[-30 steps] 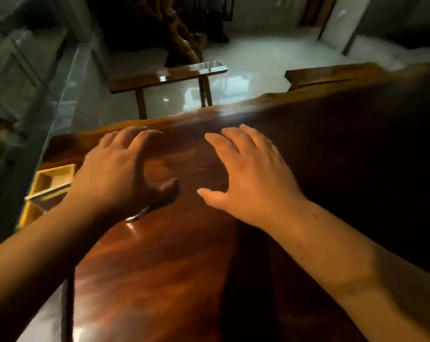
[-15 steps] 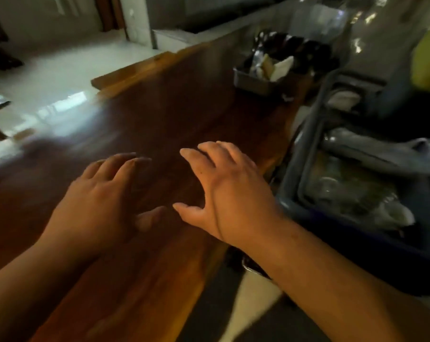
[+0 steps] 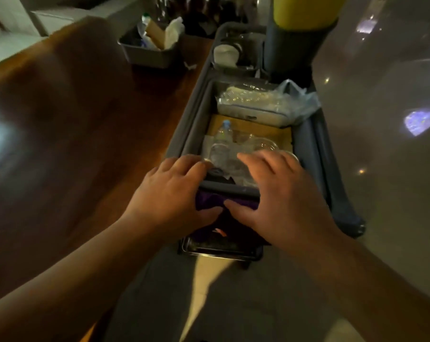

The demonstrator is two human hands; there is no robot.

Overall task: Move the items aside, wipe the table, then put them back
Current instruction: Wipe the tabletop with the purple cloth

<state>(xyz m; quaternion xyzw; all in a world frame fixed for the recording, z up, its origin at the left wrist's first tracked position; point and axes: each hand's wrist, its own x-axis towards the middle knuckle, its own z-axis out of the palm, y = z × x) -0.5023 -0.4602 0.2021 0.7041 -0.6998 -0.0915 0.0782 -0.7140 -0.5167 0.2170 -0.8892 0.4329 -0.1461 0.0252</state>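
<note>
A: Since that purple cloth (image 3: 210, 203) sits bunched right between the left hand (image 3: 170, 196) and right hand (image 3: 280, 201), both spread loose and gripping nothing, how'll it handle?

B: Soft and light, I'd guess. Pinch the bunched middle by the thumbs.

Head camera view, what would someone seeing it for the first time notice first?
Two bare hands in the centre: the left hand and right hand spread over a dark purple cloth draped on the near rim of a grey plastic cart bin. Inside the bin lies a clear plastic bottle with a blue cap. To the left runs the glossy reddish-brown wooden table, bearing a small grey tub at its far end.
</note>
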